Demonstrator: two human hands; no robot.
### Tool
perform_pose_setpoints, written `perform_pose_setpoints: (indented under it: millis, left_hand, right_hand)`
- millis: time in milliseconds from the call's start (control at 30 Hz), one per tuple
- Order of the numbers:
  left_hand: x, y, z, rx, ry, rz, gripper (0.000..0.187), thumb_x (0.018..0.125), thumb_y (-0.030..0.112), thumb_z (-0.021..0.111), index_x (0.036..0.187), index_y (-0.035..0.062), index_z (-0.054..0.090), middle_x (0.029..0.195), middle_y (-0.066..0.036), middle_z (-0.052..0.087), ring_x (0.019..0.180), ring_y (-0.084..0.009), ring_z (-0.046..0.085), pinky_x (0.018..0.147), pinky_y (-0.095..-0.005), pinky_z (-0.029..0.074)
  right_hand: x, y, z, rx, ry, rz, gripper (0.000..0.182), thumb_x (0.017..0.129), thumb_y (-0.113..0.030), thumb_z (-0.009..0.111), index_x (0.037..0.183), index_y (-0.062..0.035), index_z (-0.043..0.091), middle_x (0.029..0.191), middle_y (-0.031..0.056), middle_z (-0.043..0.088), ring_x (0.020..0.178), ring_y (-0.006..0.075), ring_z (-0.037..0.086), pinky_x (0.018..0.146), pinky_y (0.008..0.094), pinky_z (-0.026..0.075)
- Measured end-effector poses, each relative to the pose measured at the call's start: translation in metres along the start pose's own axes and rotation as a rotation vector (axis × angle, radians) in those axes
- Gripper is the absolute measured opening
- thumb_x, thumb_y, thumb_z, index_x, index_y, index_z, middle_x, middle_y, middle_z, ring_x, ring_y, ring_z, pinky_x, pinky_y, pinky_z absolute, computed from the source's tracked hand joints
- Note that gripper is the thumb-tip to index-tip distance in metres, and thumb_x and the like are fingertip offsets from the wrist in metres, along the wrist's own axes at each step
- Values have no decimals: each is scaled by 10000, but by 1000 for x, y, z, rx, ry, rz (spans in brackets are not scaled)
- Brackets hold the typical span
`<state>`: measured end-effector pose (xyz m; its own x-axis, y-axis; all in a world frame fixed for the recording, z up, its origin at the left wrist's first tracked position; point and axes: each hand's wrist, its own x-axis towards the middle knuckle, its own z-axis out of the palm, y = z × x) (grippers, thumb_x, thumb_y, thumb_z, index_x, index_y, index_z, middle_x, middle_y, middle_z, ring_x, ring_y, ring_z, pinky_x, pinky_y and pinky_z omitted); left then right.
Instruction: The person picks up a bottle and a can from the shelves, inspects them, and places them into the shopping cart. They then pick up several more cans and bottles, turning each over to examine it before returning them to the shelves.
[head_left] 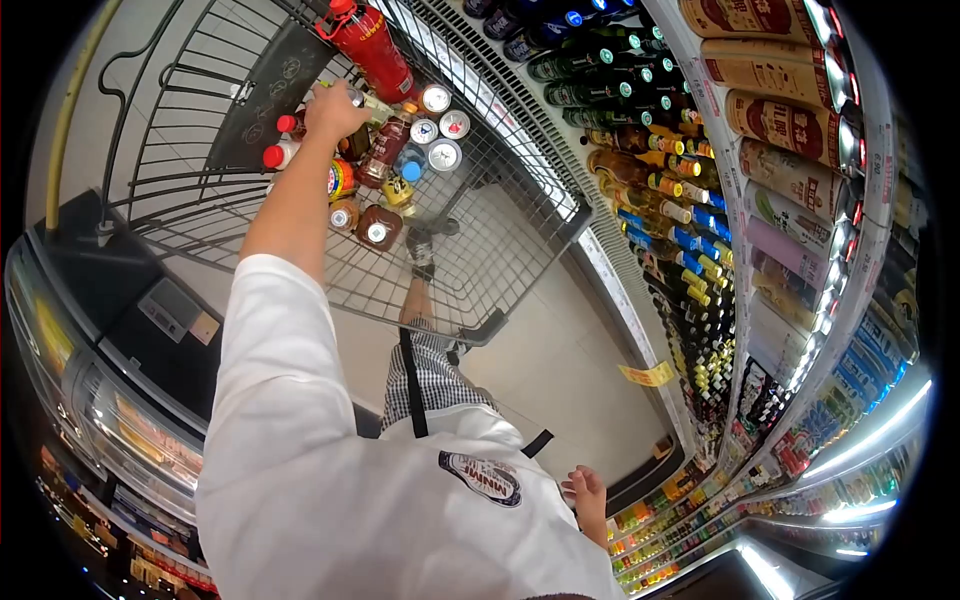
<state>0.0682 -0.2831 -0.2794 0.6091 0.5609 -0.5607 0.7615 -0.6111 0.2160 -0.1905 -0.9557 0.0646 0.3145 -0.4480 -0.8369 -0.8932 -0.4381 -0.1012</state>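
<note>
My left hand [338, 110] reaches into the wire shopping cart [500, 255], its fingers closed around something I cannot make out among the bottles. Beside it lie a large red bottle [372, 48], a dark red drink bottle [386, 150] and several cans, one with a silver top [444, 155]. Two red-capped bottles [275, 156] are left of my wrist. Nearer me in the cart are a brown bottle [379, 228] and a yellow-labelled bottle [398, 190]. My right hand [588, 492] hangs low by my side, fingers curled, with nothing visible in it.
Shelves of green glass bottles [590, 92] and other drinks line the right side, with a yellow tag [647, 374] on the edge. A chilled display case [130, 420] and a dark counter with a scale [172, 308] stand at the left. My foot [421, 254] shows below the cart.
</note>
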Motion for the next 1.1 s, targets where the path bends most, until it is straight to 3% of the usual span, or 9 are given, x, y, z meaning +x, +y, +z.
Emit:
perform_pose_setpoints:
  millis: [133,300,433,567,633,767,900,967,1100]
  left_hand:
    - [-30,9,17,82,114,185,614,721,279,798,1196,53,480,1172,-251,573,1078,-425,585,930,-475,484]
    - [-95,0,-11,-116,219,-21,688,754,274,797,1301,45,447,1303,-244,498,1159,-456,521,948,-481,480]
    - [-152,-33,-35,-822,248,4,641,785,310,791,1253,19,464,1151,-176,583,969,-289,624,797,-409,525]
    - [-285,-20,-100,-1607,-58,-13,392,926,318,663,1186,55,534,1061,-101,637,738,-174,644,504,-273,484]
    - [-341,-13,-107,-1888,-258,137,384,975,375,567,1202,66,553,998,-90,659,688,-190,638,493,-283,481]
    - [-424,23,-108,-2209,-512,130,559,997,515,393,1271,52,541,999,-144,659,643,-222,616,420,-237,431]
    - [-471,56,-101,-2373,-800,191,615,974,590,366,1243,74,566,992,-176,649,593,-247,596,390,-234,400]
    - [-492,72,-101,-2385,-914,243,628,975,600,349,1244,76,567,957,-186,661,572,-256,593,391,-249,406]
    - [-510,80,-88,-2259,-1042,256,665,959,674,292,1242,128,546,922,-194,664,571,-247,582,392,-253,376]
  right_hand:
    - [5,20,1,1,-63,-20,404,953,-256,640,1234,23,554,993,73,646,842,174,662,708,301,552]
    - [28,13,1,42,-32,-138,449,941,-256,649,1250,46,529,993,88,647,836,190,662,699,307,549]
    - [44,-22,0,-34,-54,-241,475,925,-245,659,1268,51,515,989,98,652,811,194,663,678,312,547]
    - [77,-102,13,-229,-149,-504,464,879,-236,689,1213,64,570,911,96,667,768,154,646,644,290,520]
    - [98,-153,26,-322,-144,-803,471,878,-238,700,1214,66,572,997,137,697,910,187,666,789,313,530]
    - [-20,-279,66,-202,-445,-1101,506,882,-220,716,1271,43,528,1151,138,627,1060,199,616,917,318,506]
    - [-104,-319,91,-41,-1035,-1212,655,913,-249,667,1446,-41,348,1335,155,504,1073,225,603,849,331,514]
    - [-118,-325,108,58,-1261,-1180,643,911,-316,679,1413,-38,389,1279,131,546,1068,207,600,863,339,506]
    - [-132,-327,122,121,-1180,-1108,587,893,-437,693,1269,-28,502,1141,72,622,1042,164,602,912,341,492]
